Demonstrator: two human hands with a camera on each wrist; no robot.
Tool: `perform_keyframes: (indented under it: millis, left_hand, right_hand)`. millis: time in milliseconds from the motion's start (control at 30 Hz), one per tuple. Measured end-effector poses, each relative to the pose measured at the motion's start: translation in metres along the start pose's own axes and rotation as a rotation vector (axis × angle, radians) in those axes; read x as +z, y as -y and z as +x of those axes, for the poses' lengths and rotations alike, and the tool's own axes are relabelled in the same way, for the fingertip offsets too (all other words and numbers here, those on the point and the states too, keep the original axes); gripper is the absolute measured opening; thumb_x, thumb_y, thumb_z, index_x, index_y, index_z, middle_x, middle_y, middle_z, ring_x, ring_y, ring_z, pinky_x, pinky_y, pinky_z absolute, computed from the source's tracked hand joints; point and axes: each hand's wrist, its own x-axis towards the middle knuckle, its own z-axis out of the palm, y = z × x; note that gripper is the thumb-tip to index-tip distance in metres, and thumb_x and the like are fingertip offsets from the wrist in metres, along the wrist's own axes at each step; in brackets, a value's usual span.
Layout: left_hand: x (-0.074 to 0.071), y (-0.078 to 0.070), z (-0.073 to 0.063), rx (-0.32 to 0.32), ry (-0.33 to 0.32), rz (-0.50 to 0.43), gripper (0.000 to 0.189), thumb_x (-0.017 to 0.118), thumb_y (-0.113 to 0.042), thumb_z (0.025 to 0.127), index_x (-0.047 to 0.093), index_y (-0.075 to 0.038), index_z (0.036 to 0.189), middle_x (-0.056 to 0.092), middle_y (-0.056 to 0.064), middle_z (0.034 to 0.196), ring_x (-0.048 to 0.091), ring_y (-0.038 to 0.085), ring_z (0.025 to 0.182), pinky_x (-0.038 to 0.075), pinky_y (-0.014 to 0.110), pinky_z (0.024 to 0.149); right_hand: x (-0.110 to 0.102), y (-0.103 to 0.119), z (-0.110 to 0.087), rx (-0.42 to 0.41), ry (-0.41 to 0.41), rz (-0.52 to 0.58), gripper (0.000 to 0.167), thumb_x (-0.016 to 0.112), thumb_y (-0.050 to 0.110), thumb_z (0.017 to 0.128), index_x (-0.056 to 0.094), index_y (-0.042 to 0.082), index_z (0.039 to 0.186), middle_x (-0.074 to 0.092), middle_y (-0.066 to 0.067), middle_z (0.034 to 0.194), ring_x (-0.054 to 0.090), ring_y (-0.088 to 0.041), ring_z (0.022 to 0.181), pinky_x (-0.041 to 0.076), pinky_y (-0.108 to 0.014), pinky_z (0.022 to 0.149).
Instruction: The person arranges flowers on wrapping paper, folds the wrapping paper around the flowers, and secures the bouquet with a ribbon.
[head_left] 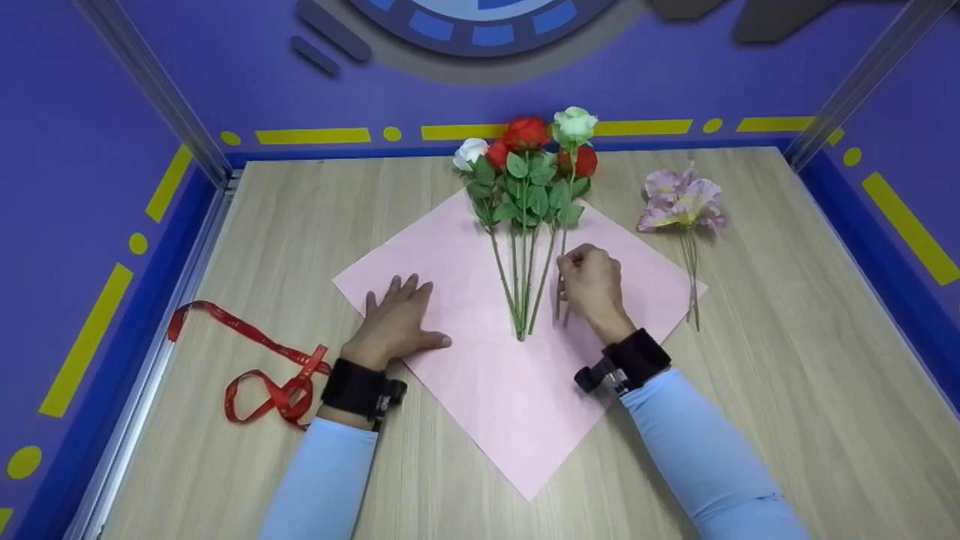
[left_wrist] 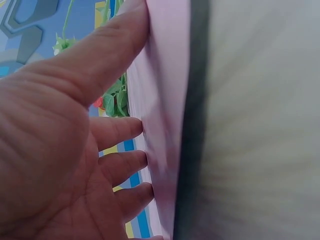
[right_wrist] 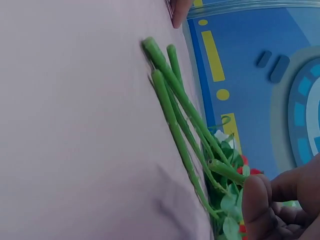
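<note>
one sheet of pink paper (head_left: 525, 420), laid flat and turned corner-on upon one wood-grain table (head_left: 825, 360); no fold was seen in it. one white rose (head_left: 471, 154) and three red roses (head_left: 527, 133), four heads counted, lay as a group on the sheet, stems drawn together near its middle, heads reaching past the upper corner. one pale green rose (head_left: 574, 125), in hand, stood at the group's right side; whether its stem touched the paper could not be told. one right hand (head_left: 592, 285), thumb and fingers pinching that green stem low down. one left hand (head_left: 394, 322), fingers straight and spread, resting on the sheet's left edge. one bunch of pale purple flowers (head_left: 682, 199), at the right, its stems crossing the paper's right corner; blooms overlapped, count uncertain. one red ribbon (head_left: 244, 327), loose and looped, on the table at the left. state of progress, as judged: four roses were placed and a fifth was being set; the purple bunch was apart from the group, the paper was unwrapped and the ribbon untied. two black wrist bands (head_left: 636, 358), one per wrist.
</note>
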Motion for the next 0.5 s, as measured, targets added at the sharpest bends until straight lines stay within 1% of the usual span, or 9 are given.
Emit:
perform_keyframes:
  millis: [100,300,400,500]
  left_hand:
    - [0.0,0.0,-0.001,0.001,-0.001,-0.001,0.104,0.082,-0.053,0.088,0.03,-0.008,0.167,0.016,0.019,0.176,0.006,0.043,0.163,0.003,0.074,0.125]
    - [0.001,0.0,0.0,0.005,-0.004,-0.005,0.105,0.083,-0.052,0.088,0.03,-0.007,0.167,0.017,0.019,0.175,0.007,0.043,0.163,0.003,0.074,0.125]
    - [0.001,0.0,0.001,0.006,-0.006,-0.004,0.105,0.083,-0.052,0.087,0.03,-0.007,0.167,0.018,0.02,0.175,0.007,0.043,0.163,0.003,0.074,0.125]
    - [0.001,0.0,0.001,0.007,-0.005,0.001,0.105,0.083,-0.052,0.087,0.03,-0.007,0.167,0.017,0.02,0.175,0.007,0.044,0.163,0.004,0.075,0.125]
  right_hand:
    - [0.01,0.004,0.003,0.007,0.005,0.007,0.018,0.061,0.014,0.102,0.071,0.001,0.093,0.075,-0.015,0.074,0.068,-0.014,0.05,0.057,-0.027,0.047]
    - [0.024,0.003,0.007,-0.01,0.018,-0.046,0.02,0.06,0.014,0.102,0.072,0.001,0.092,0.074,-0.011,0.072,0.063,-0.008,0.043,0.054,-0.027,0.042]
    - [0.029,0.0,0.008,0.006,0.054,-0.054,0.021,0.059,0.012,0.101,0.072,0.001,0.088,0.072,-0.01,0.067,0.061,-0.008,0.041,0.053,-0.028,0.04]
    - [0.032,-0.003,0.007,0.026,0.094,-0.078,0.021,0.061,0.011,0.1,0.071,0.003,0.083,0.069,-0.006,0.061,0.058,-0.008,0.04,0.051,-0.028,0.039]
